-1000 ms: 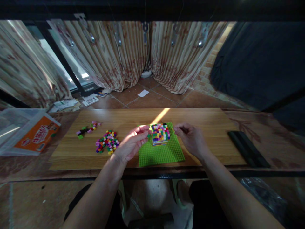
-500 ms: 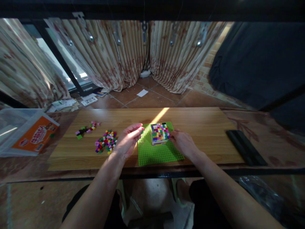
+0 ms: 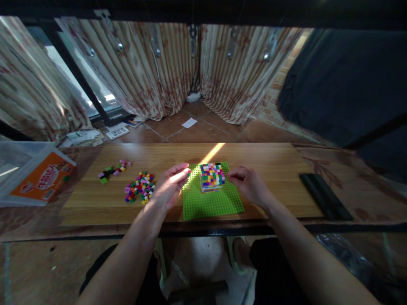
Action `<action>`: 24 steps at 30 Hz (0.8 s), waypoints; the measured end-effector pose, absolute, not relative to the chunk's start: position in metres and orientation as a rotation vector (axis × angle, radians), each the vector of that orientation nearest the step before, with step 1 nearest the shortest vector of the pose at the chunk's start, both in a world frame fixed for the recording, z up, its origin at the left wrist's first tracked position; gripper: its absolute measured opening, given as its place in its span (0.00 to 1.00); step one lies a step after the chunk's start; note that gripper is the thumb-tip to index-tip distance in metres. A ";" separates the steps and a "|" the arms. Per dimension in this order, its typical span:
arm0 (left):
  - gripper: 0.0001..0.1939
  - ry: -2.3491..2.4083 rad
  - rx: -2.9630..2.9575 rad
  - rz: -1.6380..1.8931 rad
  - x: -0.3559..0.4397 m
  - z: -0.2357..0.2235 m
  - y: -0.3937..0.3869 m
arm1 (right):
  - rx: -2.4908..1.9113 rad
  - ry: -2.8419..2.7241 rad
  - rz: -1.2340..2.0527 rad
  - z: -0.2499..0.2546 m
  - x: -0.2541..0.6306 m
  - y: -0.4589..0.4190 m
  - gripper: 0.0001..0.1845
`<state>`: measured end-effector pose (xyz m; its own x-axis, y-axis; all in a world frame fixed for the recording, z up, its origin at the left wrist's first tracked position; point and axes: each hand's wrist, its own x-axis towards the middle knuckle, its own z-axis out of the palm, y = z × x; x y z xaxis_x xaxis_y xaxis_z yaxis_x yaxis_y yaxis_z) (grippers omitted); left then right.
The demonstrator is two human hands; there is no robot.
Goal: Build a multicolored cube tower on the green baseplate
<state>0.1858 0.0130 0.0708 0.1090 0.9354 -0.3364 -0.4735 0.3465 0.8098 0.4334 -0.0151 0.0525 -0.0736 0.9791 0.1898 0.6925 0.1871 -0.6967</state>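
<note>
A block of small multicoloured toy bricks (image 3: pixel 212 174) stands on a green studded baseplate (image 3: pixel 211 207). My left hand (image 3: pixel 172 183) is over the baseplate's left edge, pinching a small dark green brick (image 3: pixel 189 173) at its fingertips. To the right of the brick block, my right hand (image 3: pixel 248 181) has thumb and fingers pinched together, just apart from the block's side. Whatever those fingertips may hold is too small to make out. Beyond my left wrist lies a loose pile of coloured bricks (image 3: pixel 140 186).
Farther left lie more bricks (image 3: pixel 111 171) on the wooden board (image 3: pixel 273 156). A clear plastic bin (image 3: pixel 19 148) with an orange label stands at the left end. One green brick (image 3: pixel 66 178) sits beside it. A long black object (image 3: pixel 326 196) lies at the right.
My right hand has drawn slightly away from the right side of the brick block. My left hand still pinches the green brick. The whole view has shifted slightly.
</note>
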 end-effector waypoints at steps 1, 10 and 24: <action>0.10 0.967 0.594 1.124 0.186 0.071 0.013 | -1.494 -1.777 0.608 0.055 0.434 -0.017 0.06; 0.08 0.975 0.615 1.096 0.189 0.071 0.013 | -1.200 -1.838 0.477 0.073 0.420 -0.037 0.06; 0.09 0.948 0.623 1.097 0.187 0.072 0.011 | -1.126 -2.007 0.235 0.074 0.420 -0.036 0.05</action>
<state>0.1867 0.0107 0.0718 0.1494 0.9340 -0.3245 -0.4562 0.3563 0.8155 0.4196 -0.0359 0.0740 -0.2787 0.7826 0.5566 0.6329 0.5856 -0.5065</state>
